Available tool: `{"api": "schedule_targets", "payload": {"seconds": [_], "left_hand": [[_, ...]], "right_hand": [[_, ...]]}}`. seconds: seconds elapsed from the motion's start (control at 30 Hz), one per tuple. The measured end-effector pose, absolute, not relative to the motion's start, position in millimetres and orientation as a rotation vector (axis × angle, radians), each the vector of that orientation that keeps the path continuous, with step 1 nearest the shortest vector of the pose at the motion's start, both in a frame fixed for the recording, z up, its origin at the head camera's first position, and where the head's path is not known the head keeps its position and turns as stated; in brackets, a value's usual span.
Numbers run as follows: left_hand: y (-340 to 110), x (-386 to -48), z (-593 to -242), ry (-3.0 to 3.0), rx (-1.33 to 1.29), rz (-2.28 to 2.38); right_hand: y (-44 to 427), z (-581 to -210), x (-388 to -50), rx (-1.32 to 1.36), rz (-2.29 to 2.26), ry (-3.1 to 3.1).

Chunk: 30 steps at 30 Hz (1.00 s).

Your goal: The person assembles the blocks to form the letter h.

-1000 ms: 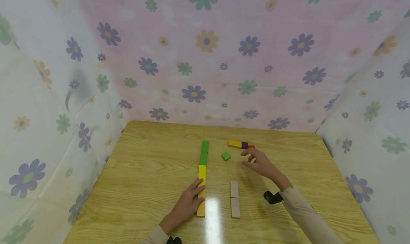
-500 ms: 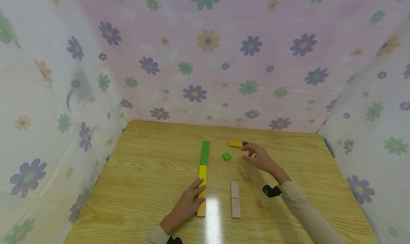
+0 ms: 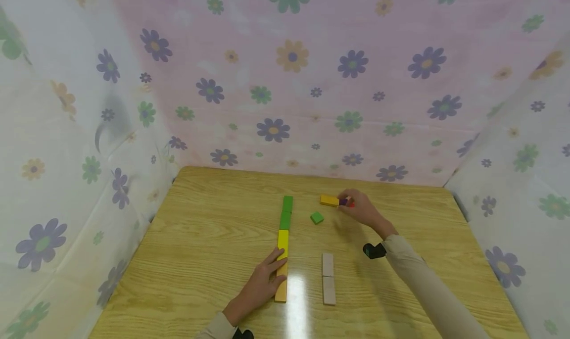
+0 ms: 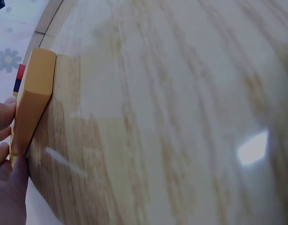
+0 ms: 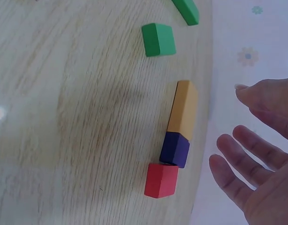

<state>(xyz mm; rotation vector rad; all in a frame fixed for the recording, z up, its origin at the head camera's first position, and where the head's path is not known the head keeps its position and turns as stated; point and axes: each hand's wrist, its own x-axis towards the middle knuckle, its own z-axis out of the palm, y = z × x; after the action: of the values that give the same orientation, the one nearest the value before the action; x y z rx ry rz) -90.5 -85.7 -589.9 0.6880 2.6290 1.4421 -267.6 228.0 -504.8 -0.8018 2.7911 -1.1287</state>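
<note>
My left hand [image 3: 263, 281] rests on a straight row of blocks, its fingers over the yellow block [image 3: 282, 238] and the orange block [image 3: 281, 293]. In the left wrist view the orange block [image 4: 38, 84] stands close up with fingertips against it. Two green blocks [image 3: 285, 220] continue the row at its far end. My right hand [image 3: 362, 211] hovers at the purple block [image 5: 175, 149], thumb and fingers apart in the right wrist view, gripping nothing. Beside the purple block lie an orange-yellow block [image 5: 183, 110] and a red cube [image 5: 161, 180].
A small green block [image 3: 317, 217] lies between the row and the right hand. Two pale wooden blocks [image 3: 328, 278] lie end to end nearer the front. Flowered cloth [image 3: 311, 106] walls surround the wooden table [image 3: 213, 230] at the back and sides.
My right hand has moved slightly forward and down to the purple block, covering part of it. My left hand stays on the row. The blocks keep their places.
</note>
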Motion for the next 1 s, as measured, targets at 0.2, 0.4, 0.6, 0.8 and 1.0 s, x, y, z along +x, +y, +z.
{"api": "schedule_targets", "payload": {"seconds": [0.2,0.4,0.6,0.8,1.0], "left_hand": [[-85,-91,-590,2.634,0.692,1.435],[-85,-91,-589,2.638,0.687,1.425],[-86,-92,-590,2.641,0.679,1.425],[-86,-90,-591,2.643,0.683,1.423],[-85,-91,-591,2.666,0.697,1.403]], "right_hand": [[229,-512,-285,-0.713,-1.089,2.798],[228,-520,-301,-0.658,-1.027,2.824],[223,-529,-307,-0.669,-1.019,2.802],[217,-538,-312,-0.726,-0.955,2.814],[209,-547,-319,-0.783,-0.785,2.887]]}}
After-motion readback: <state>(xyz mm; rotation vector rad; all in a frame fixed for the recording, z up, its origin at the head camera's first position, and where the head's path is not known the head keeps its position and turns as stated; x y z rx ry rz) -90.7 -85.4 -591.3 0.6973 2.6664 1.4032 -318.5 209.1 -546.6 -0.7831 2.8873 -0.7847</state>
